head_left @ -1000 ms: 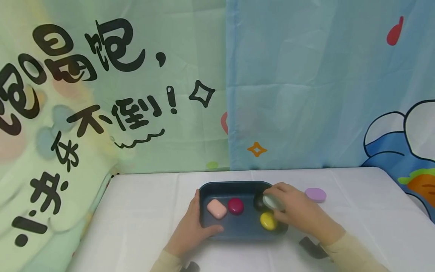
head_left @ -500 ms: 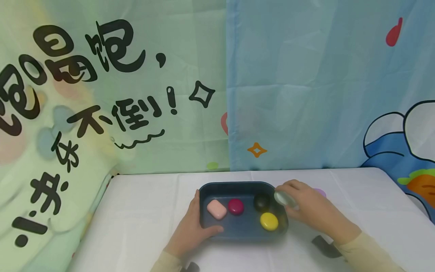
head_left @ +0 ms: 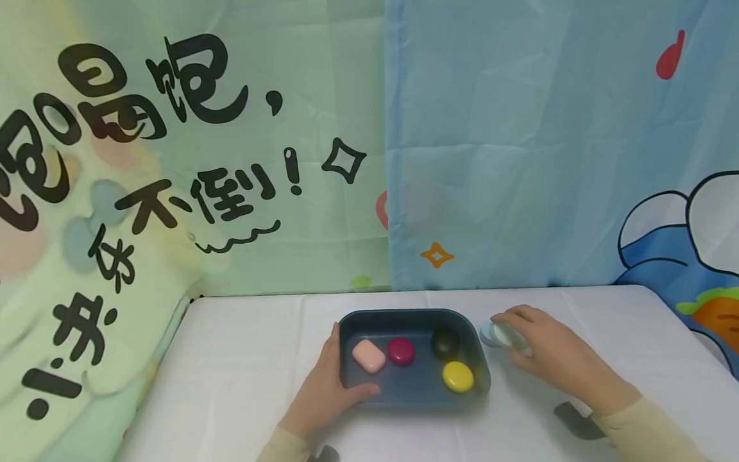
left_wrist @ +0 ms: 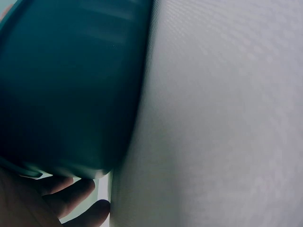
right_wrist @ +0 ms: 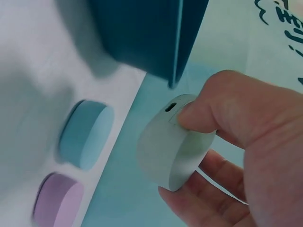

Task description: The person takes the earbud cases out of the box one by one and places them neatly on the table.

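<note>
A dark blue rectangular tray (head_left: 404, 394) sits on the white table. My left hand (head_left: 323, 385) grips its near left corner, thumb over the front rim and fingers along the left wall. In the tray are rounded pieces: a pink one (head_left: 368, 356), a crimson one (head_left: 401, 351), a black one (head_left: 446, 343) and a yellow one (head_left: 458, 376). Just right of the tray, my right hand (head_left: 554, 350) pinches a pale greenish-white earbud case (right_wrist: 163, 146) with a small port slot, held above the table. A light blue oval piece (head_left: 488, 333) lies beneath it.
Beside the light blue piece in the right wrist view lies a purple oval piece (right_wrist: 59, 201), hidden behind my right hand in the head view. A printed fabric curtain (head_left: 496, 141) hangs along the table's back edge.
My right hand has moved right, carrying the pale case from above the tray's right part to outside its right rim, uncovering the black piece. My left hand stays at the tray.
</note>
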Demonstrator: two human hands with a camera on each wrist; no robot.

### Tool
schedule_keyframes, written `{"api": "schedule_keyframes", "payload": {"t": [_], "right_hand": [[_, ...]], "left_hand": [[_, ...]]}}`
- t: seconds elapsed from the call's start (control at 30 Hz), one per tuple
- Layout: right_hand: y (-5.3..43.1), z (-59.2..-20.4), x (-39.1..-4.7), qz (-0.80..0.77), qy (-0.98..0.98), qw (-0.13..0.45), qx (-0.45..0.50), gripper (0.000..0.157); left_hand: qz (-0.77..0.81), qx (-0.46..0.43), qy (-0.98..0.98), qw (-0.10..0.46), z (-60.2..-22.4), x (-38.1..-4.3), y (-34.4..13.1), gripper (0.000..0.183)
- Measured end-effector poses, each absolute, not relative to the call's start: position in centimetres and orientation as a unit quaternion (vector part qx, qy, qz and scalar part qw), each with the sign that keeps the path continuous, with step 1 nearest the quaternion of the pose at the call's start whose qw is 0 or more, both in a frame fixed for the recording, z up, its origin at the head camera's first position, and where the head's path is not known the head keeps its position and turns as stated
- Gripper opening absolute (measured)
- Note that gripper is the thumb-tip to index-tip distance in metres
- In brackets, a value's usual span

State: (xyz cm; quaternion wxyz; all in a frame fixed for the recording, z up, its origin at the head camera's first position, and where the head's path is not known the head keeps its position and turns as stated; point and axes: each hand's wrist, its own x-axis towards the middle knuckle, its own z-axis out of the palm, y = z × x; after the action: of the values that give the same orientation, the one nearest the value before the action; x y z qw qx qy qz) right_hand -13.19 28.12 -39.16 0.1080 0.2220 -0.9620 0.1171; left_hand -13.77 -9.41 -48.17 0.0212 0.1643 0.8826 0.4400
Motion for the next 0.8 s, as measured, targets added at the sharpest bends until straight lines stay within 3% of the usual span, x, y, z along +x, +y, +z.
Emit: {"api": "schedule_keyframes", "payload": {"t": [0.27,0.47,0.8], "right_hand": [[30.1,-39.4,-13.0,0.111,-0.969,0.1,0.196,0.05],[31.9,-40.0,-13.4,0.111,-0.962,0.126,0.217,0.052],[34.2,-40.4,-13.7,0.091,-0.97,0.094,0.206,0.052]], "left_hand": [[0.439,0.166,0.883,0.019,-48.3,-13.7,-9.4,0.124],[0.438,0.163,0.884,0.02,-48.1,-13.7,-9.4,0.124],[0.443,0.163,0.882,0.022,-48.0,-13.6,-9.4,0.123]]}}
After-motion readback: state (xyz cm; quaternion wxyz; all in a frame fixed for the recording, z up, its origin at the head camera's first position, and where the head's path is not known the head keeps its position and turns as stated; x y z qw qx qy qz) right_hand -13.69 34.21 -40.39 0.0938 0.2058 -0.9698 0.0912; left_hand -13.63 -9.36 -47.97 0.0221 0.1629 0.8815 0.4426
